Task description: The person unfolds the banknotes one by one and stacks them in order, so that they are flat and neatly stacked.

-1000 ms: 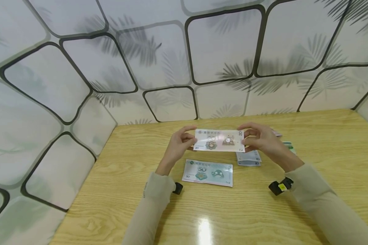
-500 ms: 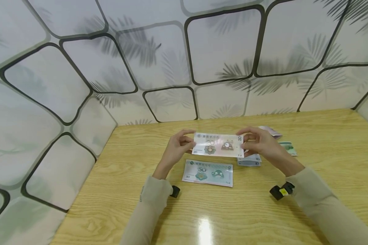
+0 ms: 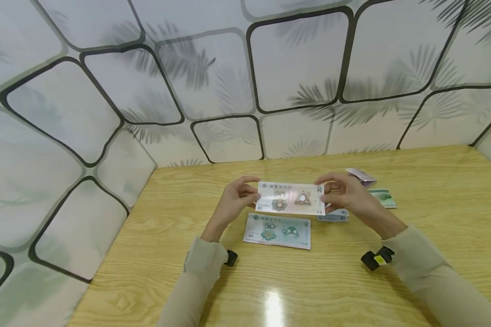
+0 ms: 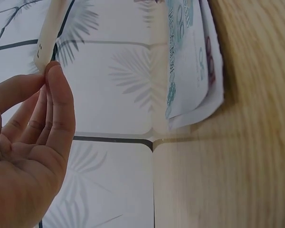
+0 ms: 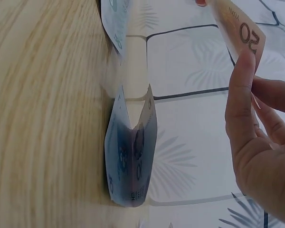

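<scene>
Stretched between both hands is a pale play banknote (image 3: pixel 290 198) marked 20, its printed face toward the head camera. My left hand (image 3: pixel 237 195) pinches its left end between thumb and fingers, and my right hand (image 3: pixel 343 190) pinches the right end. In the left wrist view the note's corner (image 4: pixel 45 52) shows between thumb and fingertip. The right wrist view shows the note's 20 (image 5: pixel 249 35) close by the thumb. Just below the held note, a green 50 banknote (image 3: pixel 277 231) lies on the wooden table (image 3: pixel 167 272).
Partly behind my right hand lies a folded bluish 10 banknote (image 3: pixel 333 215), standing half open in the right wrist view. Farther right are a green banknote (image 3: pixel 384 198) and a folded purple-pink banknote (image 3: pixel 362 177). A patterned wall (image 3: pixel 229 136) borders the table's back and left.
Both hands have lowered the 20 banknote toward the 50 banknote and slightly left. The folded purple-pink note and green note at the right now show more from behind the right hand.
</scene>
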